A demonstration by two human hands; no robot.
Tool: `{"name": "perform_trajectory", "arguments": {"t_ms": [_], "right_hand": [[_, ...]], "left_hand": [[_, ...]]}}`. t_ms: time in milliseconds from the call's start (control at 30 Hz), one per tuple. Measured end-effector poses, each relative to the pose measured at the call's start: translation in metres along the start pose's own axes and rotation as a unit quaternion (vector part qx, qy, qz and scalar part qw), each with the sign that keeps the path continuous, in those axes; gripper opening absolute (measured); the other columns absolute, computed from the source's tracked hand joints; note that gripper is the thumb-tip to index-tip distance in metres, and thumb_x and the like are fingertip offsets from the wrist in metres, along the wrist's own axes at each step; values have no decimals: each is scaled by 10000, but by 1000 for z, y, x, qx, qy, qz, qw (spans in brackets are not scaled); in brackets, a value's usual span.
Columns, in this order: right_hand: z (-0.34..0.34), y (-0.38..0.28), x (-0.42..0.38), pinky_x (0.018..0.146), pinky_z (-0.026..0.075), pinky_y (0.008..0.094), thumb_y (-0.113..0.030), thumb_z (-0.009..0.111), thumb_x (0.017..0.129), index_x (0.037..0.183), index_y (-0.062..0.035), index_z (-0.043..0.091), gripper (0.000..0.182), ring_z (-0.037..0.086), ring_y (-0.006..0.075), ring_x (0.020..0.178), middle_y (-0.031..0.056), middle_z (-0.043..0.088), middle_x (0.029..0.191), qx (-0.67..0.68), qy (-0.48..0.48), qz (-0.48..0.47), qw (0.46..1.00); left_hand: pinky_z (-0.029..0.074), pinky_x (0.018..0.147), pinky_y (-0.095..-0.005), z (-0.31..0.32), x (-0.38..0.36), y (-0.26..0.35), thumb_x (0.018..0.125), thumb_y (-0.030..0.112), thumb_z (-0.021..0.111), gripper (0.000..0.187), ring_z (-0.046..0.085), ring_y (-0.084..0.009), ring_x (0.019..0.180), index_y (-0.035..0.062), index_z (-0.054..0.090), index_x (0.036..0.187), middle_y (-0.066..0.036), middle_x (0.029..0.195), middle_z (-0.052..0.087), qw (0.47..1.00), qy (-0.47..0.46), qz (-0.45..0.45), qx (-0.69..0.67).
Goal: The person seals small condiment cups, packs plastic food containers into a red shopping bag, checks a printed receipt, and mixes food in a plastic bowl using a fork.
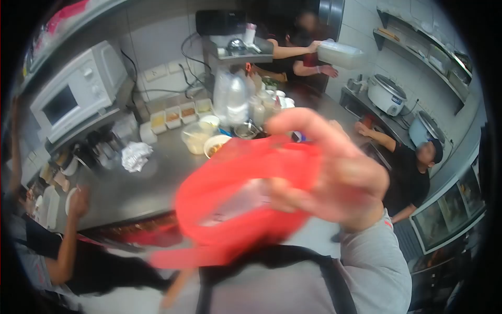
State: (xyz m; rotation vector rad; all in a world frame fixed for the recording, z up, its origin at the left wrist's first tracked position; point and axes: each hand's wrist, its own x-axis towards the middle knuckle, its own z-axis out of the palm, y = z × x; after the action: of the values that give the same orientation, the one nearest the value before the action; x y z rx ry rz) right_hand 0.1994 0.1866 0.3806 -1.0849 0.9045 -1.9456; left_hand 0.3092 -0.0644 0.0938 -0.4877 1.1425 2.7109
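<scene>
Gripping a red plastic bag [246,204] close to the lens, the right hand [334,172] fills the centre of the frame, motion-blurred; its fingers [303,123] curl clamped around the bag's upper edge. Left hand not in view. Bag hangs in the air in front of the person's grey sleeve [374,261], above the steel worktop [130,188], touching nothing else that I can make out. Behind it, mid-frame: a white bowl [215,145], clear tubs [197,137], bottles [232,99]. Microwave [78,89] at upper left. Co-workers at left edge, right edge and top centre. Risk, as judged: the bag blocks the view, so a swing could clip the bowl or tubs; thin plastic may slip from the fingers.
</scene>
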Motion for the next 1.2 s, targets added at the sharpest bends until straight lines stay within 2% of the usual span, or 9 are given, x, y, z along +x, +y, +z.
{"name": "perform_trajectory", "arguments": {"t_ms": [200, 267, 400, 567, 600, 767, 800, 1033, 1200], "right_hand": [[-33, -44, -105, 498, 374, 230, -417, 580, 859, 1428, -14, 152, 818, 515, 109, 591, 293, 490, 1179, -131, 66, -184, 972], [-46, -66, -131, 541, 400, 251, -426, 575, 858, 1447, -36, 140, 829, 527, 124, 636, 297, 436, 1271, -164, 79, -192, 964], [-84, -96, -172, 621, 390, 294, -459, 560, 864, 1449, -38, 145, 832, 554, 182, 755, 269, 441, 1257, -202, 170, -233, 936], [-165, -153, -189, 651, 359, 271, -464, 487, 894, 1448, -26, 142, 785, 489, 168, 723, 282, 450, 1235, -245, 240, -253, 905], [-185, -168, -187, 646, 341, 263, -466, 448, 908, 1452, -30, 134, 764, 441, 145, 686, 247, 489, 1128, -267, 238, -239, 903], [-291, -249, -151, 619, 308, 251, -452, 414, 926, 1444, 11, 131, 751, 340, 118, 602, 172, 505, 967, -307, 289, -213, 881], [-316, -267, -140, 618, 306, 247, -450, 414, 926, 1440, 21, 137, 751, 337, 116, 598, 171, 508, 964, -308, 281, -201, 886], [-471, -335, -59, 618, 287, 244, -404, 502, 884, 1373, 73, 264, 723, 325, 122, 611, 147, 477, 874, -303, 266, -191, 895], [-588, -341, -10, 619, 299, 271, -352, 535, 861, 1250, 63, 431, 579, 356, 140, 625, 128, 466, 794, -253, 328, -260, 872]], "left_hand": [[406, 918, -495, 96, 81, -50, 806, 666, 436, 728, 439, -335, 1167, 190, 350, 1350, -102, 1341, 399, 985, -97, -115, 89], [402, 925, -494, 129, 115, -65, 805, 676, 428, 739, 433, -334, 1178, 196, 342, 1361, -96, 1353, 394, 975, -129, -143, 110], [393, 941, -492, 192, 191, -95, 804, 696, 411, 762, 421, -331, 1202, 209, 326, 1384, -85, 1376, 384, 955, -187, -182, 142], [382, 960, -490, 243, 290, -116, 803, 721, 390, 791, 406, -327, 1230, 224, 305, 1412, -72, 1405, 372, 932, -238, -222, 160], [379, 963, -490, 250, 311, -118, 803, 726, 386, 796, 403, -326, 1236, 227, 301, 1418, -69, 1410, 370, 927, -246, -233, 160], [368, 952, -527, 291, 409, -124, 861, 653, 355, 716, 407, -298, 1227, 211, 291, 1422, -58, 1407, 372, 895, -325, -288, 105], [347, 962, -578, 301, 423, -123, 874, 640, 346, 700, 384, -312, 1260, 209, 285, 1423, -56, 1424, 359, 894, -335, -288, 77], [249, 1013, -637, 394, 532, -111, 887, 638, 341, 698, 293, -314, 1343, 190, 305, 1421, -70, 1466, 312, 946, -155, -261, -117], [247, 1072, -548, 433, 670, -118, 859, 688, 339, 786, 311, -290, 1336, 142, 296, 1422, -92, 1458, 319, 941, -203, -112, -246]]}}
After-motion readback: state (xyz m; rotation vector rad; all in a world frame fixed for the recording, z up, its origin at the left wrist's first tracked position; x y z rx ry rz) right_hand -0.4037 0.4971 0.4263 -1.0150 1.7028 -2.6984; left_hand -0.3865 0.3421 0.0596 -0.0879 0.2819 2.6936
